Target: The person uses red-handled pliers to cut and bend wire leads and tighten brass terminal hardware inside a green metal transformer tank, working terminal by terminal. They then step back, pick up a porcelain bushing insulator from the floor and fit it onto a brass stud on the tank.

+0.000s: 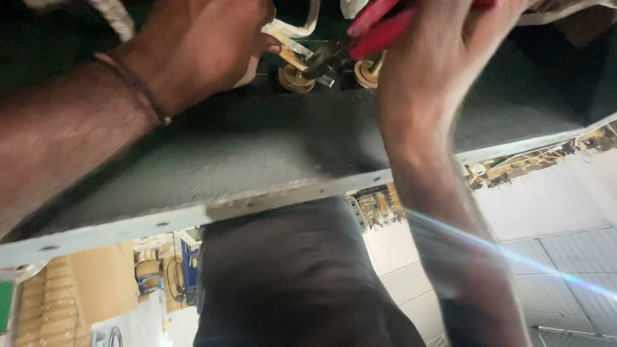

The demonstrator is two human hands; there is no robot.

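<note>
My right hand [443, 45] grips red-handled pliers [373, 29] at the top of the view. The dark jaws of the pliers point left toward a pale strip [292, 48] that my left hand [205, 45] pinches by its end. Just below the jaws sit two round brass fittings [294, 78], set on the dark grey metal panel [257, 148]. A thin dark band circles my left wrist. A white cable [307, 27] curves behind the strip.
The grey panel has a pale riveted front edge [257, 202] running across the view. Below it is my dark-clothed body [289, 276]. Cardboard boxes [71, 289] stand at the lower left and a pale tiled floor [559, 257] lies at the right.
</note>
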